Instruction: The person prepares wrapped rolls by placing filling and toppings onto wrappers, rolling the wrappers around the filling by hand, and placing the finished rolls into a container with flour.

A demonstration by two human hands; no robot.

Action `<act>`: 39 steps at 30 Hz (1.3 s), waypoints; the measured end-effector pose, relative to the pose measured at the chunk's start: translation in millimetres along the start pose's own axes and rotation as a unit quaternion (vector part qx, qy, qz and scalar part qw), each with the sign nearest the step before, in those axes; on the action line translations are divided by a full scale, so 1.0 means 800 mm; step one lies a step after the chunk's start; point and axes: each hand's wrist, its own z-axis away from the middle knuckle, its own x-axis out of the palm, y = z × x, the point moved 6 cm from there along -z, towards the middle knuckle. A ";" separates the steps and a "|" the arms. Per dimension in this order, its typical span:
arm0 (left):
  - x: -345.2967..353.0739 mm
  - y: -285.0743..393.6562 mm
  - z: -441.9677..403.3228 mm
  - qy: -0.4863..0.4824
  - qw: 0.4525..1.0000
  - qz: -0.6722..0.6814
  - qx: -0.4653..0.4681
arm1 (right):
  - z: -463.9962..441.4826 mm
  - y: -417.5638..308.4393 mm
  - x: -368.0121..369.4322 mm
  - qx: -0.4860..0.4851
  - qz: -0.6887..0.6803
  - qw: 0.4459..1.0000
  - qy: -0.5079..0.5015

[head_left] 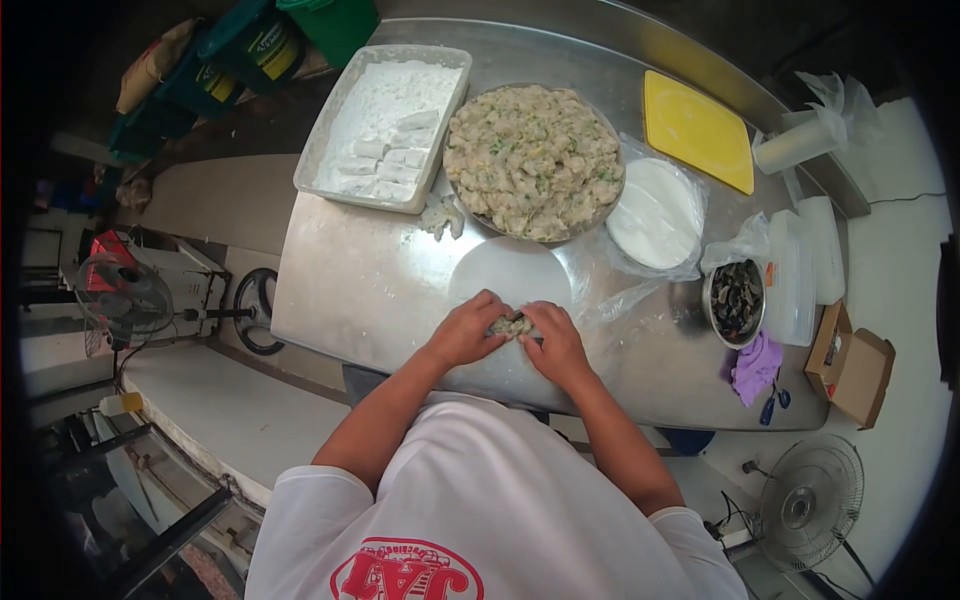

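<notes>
A round translucent wrapper (510, 268) lies on the steel table near its front edge. On its near part is a small portion of filling (511, 325), with my left hand (468, 328) closed round one end and my right hand (556, 340) closed round the other. Beyond them stands a big round bowl heaped with pale chunky filling flecked with green (535, 160). To its left, a tub of white powder (385, 110) holds several white coated rolls (392, 165). A stack of round white wrappers (655, 213) in plastic lies right of the bowl.
At the right are a yellow lid (698, 130), a metal bowl of dark pieces (737, 300), a purple cloth (756, 368), a clear container (792, 275) and an open cardboard box (850, 365). A fan (812, 500) stands beyond the table's right corner.
</notes>
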 end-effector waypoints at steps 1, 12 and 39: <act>-0.004 0.008 -0.003 -0.001 1.000 -0.011 -0.003 | -0.001 -0.002 0.001 -0.017 0.017 1.000 -0.010; 0.004 -0.004 -0.002 0.013 1.000 -0.010 0.007 | -0.005 0.001 0.016 -0.056 0.047 0.997 -0.031; -0.049 -0.032 0.038 0.192 0.957 -0.096 -0.196 | -0.004 0.005 0.003 0.016 -0.047 0.999 0.003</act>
